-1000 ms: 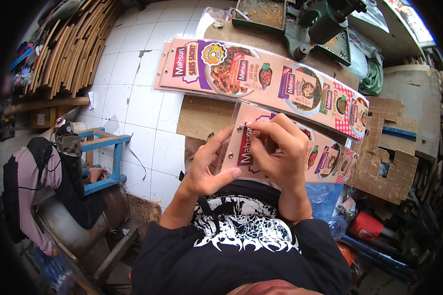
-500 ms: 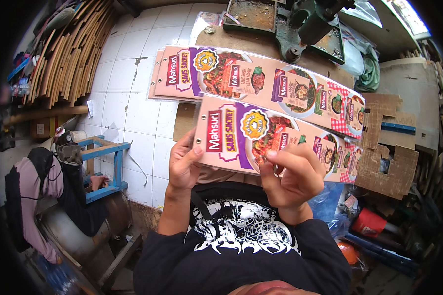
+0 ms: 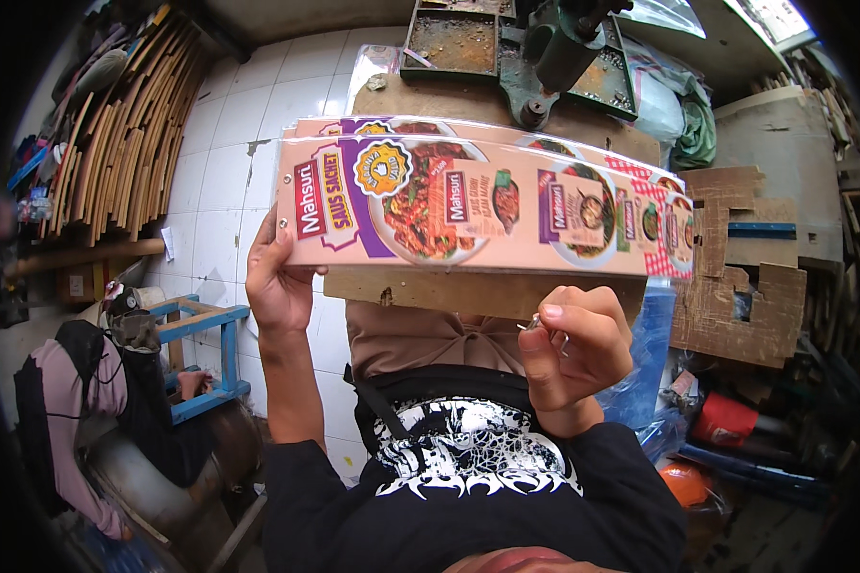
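Head view: left hand [image 3: 282, 286] grips card [image 3: 430, 215] by left end, over tabletop [image 3: 440, 294]; right hand [image 3: 588, 342] pinches metal bits [image 3: 531, 324].

A printed strip [image 3: 430, 215] spans the centre of the frame, overlapping others behind it, above a bench [image 3: 430, 288]. The left hand [image 3: 282, 286] grips its left end; the right hand [image 3: 583, 344], below its right half, pinches metal pieces [image 3: 534, 325] near the bench's front edge. Behind, at upper centre, stands a press [image 3: 556, 59] between trays [image 3: 454, 43]. Boards [image 3: 129, 134] stand at upper left, above a stool [image 3: 222, 349] at left; cardboard [image 3: 721, 320] lies at right.
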`<move>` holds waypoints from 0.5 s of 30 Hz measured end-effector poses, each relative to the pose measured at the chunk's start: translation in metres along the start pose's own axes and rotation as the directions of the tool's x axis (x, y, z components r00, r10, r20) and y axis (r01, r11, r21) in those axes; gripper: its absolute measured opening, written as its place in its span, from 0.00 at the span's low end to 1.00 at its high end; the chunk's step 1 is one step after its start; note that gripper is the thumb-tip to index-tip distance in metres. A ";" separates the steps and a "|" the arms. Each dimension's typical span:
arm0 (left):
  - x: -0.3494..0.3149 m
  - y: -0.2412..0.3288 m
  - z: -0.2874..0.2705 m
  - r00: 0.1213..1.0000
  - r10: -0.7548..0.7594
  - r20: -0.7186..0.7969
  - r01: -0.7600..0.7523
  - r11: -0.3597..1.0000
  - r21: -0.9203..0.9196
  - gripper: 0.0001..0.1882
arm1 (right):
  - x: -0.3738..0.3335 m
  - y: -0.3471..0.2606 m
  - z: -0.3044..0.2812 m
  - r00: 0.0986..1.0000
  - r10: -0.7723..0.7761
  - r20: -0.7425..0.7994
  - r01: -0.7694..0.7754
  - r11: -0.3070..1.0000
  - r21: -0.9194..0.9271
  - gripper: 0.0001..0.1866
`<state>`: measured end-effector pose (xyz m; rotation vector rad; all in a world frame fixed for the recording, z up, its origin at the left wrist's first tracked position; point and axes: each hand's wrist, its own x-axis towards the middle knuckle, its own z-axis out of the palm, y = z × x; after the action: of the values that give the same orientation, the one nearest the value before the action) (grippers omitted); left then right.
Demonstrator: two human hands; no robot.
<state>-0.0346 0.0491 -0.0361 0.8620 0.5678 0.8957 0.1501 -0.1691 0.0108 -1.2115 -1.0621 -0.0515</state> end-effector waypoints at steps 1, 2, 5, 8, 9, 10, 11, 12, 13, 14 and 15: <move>0.008 -0.001 -0.001 1.000 0.001 0.005 -0.001 1.000 -0.002 0.27 | 0.001 0.002 -0.001 1.000 -0.004 -0.002 0.004 1.000 -0.003 0.15; 0.016 -0.001 -0.002 0.999 -0.038 0.026 0.037 0.999 0.038 0.26 | 0.002 0.005 -0.002 1.000 -0.002 -0.021 0.001 1.000 -0.016 0.15; 0.036 -0.003 -0.011 0.994 -0.095 0.045 0.091 0.992 0.084 0.23 | 0.005 0.009 -0.007 0.995 0.062 -0.080 -0.067 0.996 -0.067 0.14; 0.052 -0.005 -0.021 0.990 -0.135 -0.038 0.139 0.977 0.163 0.21 | 0.009 0.019 -0.016 0.992 0.089 -0.090 -0.100 0.986 -0.131 0.12; 0.053 -0.005 -0.022 0.990 -0.134 -0.035 0.138 0.977 0.162 0.21 | 0.008 0.022 -0.020 0.992 0.086 -0.092 -0.098 0.986 -0.134 0.12; 0.053 -0.003 -0.022 0.990 -0.126 -0.067 0.138 0.961 0.241 0.22 | 0.006 0.025 -0.023 0.985 0.130 -0.113 -0.146 0.978 -0.147 0.12; 0.053 0.001 -0.017 0.988 -0.116 -0.098 0.142 0.938 0.317 0.22 | 0.004 0.028 -0.026 0.975 0.175 -0.134 -0.196 0.967 -0.162 0.13; 0.053 0.008 -0.011 0.988 -0.110 -0.105 0.148 0.856 0.495 0.23 | 0.003 0.030 -0.028 0.963 0.224 -0.147 -0.247 0.955 -0.163 0.13; 0.054 0.015 -0.008 0.988 -0.111 -0.103 0.148 0.858 0.492 0.23 | 0.004 0.032 -0.030 0.964 0.222 -0.146 -0.245 0.955 -0.167 0.13; 0.055 0.024 -0.010 0.992 -0.096 -0.079 0.123 0.676 0.726 0.24 | 0.005 0.035 -0.032 0.959 0.260 -0.114 -0.278 0.938 -0.205 0.14; 0.057 0.032 -0.003 0.995 -0.094 -0.042 0.079 0.440 0.895 0.24 | 0.007 0.037 -0.036 0.951 0.295 -0.089 -0.308 0.917 -0.253 0.14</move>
<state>-0.0208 0.1100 -0.0153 1.8026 1.1154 0.4171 0.1969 -0.1780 -0.0104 -1.5991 -0.8316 0.0168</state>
